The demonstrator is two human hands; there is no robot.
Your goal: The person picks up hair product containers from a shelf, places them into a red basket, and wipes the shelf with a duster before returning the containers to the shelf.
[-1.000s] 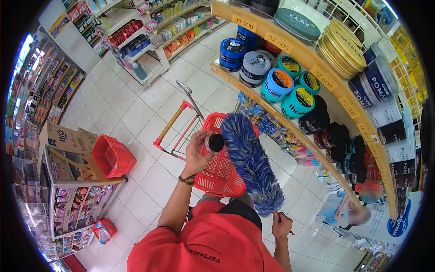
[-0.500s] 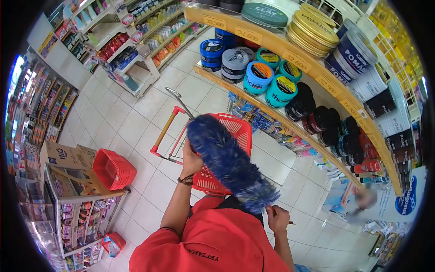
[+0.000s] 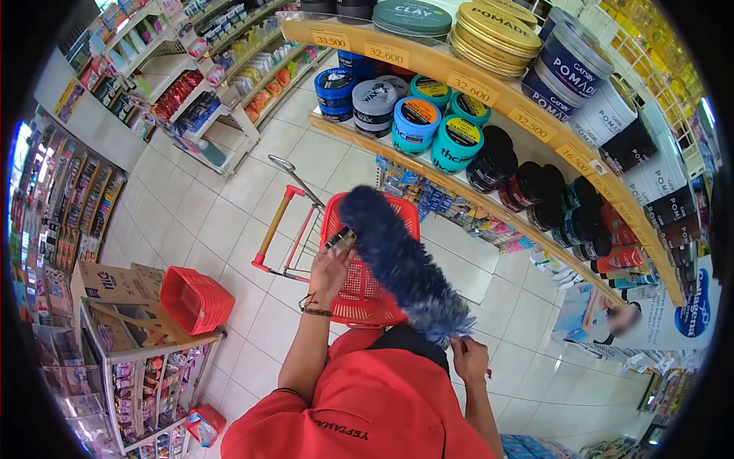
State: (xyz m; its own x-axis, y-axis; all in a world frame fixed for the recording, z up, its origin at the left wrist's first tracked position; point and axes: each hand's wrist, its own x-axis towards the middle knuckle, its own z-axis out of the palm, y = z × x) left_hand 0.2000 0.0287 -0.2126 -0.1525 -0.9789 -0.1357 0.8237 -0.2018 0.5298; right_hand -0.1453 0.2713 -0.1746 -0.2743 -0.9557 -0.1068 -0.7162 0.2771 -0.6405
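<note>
A fluffy blue duster [image 3: 405,264] slants across the middle of the view, its paler end down by my right hand [image 3: 470,358]. That hand is closed around the handle end, and a small reddish-brown tip [image 3: 488,373] pokes out beside it. Left of the duster's dark upper end, my left hand [image 3: 331,268] is raised with its fingers pinched on a small item with dark and pale parts [image 3: 341,239]; its kind I cannot tell. Just behind the duster stands a red shopping basket [image 3: 355,294] on a metal frame.
A curved shelf [image 3: 527,107] at the right carries hair-product jars, with teal tubs [image 3: 456,143] and pomade tins [image 3: 497,30]. To the left, stacked red baskets [image 3: 196,300] sit on a display rack [image 3: 149,352]. A trolley handle [image 3: 273,229] rises beside the red basket.
The duster's upper end has shifted right, away from my left hand. The fingers of that hand and the small item in them now show. The shelf has slid left in view.
</note>
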